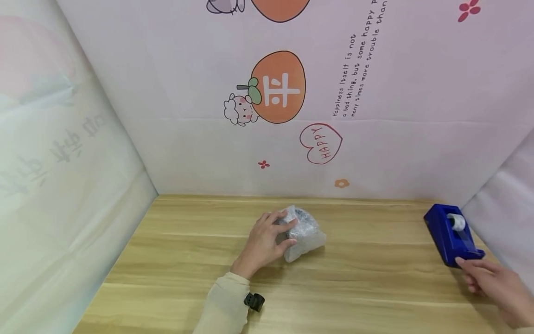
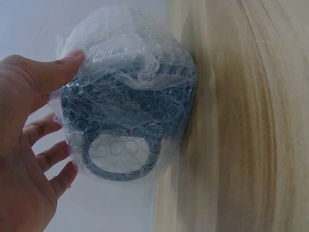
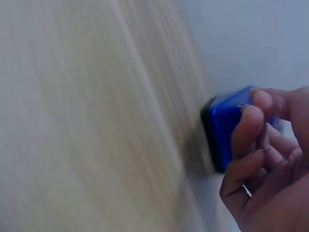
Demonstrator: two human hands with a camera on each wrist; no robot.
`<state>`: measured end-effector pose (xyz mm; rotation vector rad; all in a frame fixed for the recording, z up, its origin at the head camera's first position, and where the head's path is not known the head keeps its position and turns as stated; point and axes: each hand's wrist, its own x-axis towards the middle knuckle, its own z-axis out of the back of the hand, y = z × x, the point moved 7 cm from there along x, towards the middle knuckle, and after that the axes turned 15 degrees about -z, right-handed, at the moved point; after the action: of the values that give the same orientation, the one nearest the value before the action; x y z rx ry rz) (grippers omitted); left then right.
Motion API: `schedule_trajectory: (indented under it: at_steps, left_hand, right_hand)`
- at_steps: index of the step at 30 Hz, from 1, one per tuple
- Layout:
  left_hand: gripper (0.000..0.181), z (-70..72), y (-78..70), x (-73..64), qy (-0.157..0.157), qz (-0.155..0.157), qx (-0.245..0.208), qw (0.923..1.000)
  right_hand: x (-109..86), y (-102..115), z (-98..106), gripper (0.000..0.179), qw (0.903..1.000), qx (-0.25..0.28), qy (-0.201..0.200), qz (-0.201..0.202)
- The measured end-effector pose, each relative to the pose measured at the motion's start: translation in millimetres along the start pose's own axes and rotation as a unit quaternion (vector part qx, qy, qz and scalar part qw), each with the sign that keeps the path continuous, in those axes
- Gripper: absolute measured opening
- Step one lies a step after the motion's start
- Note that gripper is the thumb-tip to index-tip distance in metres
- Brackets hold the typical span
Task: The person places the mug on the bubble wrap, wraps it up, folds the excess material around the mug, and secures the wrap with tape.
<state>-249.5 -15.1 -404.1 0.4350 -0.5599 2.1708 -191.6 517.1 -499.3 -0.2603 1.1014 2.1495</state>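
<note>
A dark mug in bubble wrap (image 1: 306, 234) rests on the wooden table. My left hand (image 1: 267, 236) grips the wrapped mug from its left side, thumb and fingers spread around it. Through the plastic in the left wrist view, the dark mug body and its looped handle (image 2: 120, 171) show. My right hand (image 1: 496, 283) is at the near end of a blue tape dispenser (image 1: 442, 232), its fingers curled and the thumb close to the forefinger. Whether tape lies between those fingertips cannot be made out. The right wrist view is blurred.
A white tape roll (image 1: 457, 222) sits in the dispenser, which stands near the table's right edge. Printed cloth walls (image 1: 200, 153) enclose the back and sides of the table (image 1: 167, 287). A dark wrist device (image 1: 254, 301) is at my left sleeve.
</note>
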Motion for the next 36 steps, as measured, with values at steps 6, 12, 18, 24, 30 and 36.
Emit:
schedule_trajectory:
  at_steps: [6,12,18,24,30,36]
  left_hand:
    - [0.05,1.0,0.6,-0.7,-0.009,-0.002,-0.004,0.9999]
    - [0.05,0.8,0.9,-2.0,-0.014,0.001,-0.012,0.9998]
    - [0.05,0.4,1.9,-2.6,-0.019,-0.001,-0.013,0.9997]
    - [0.05,0.1,2.2,-2.9,-0.017,0.001,-0.016,0.9997]
    - [0.05,1.6,1.1,-2.8,-0.016,0.004,-0.019,0.9997]
    - [0.05,3.0,0.2,-2.0,-0.017,0.001,-0.01,0.9998]
  right_hand:
    - [-53.9,57.6,-33.2,0.04,0.9799,-0.086,0.053,0.172]
    - [-116.1,118.8,-64.9,0.017,0.9049,-0.097,0.023,0.414]
    - [-169.1,170.9,-108.5,0.032,0.8533,-0.023,0.125,0.506]
    - [-203.1,209.3,-156.3,0.021,0.8329,0.026,0.267,0.484]
    - [-220.8,231.0,-188.1,0.022,0.8049,0.057,0.324,0.494]
    - [-223.7,240.4,-212.8,0.043,0.7909,0.064,0.349,0.498]
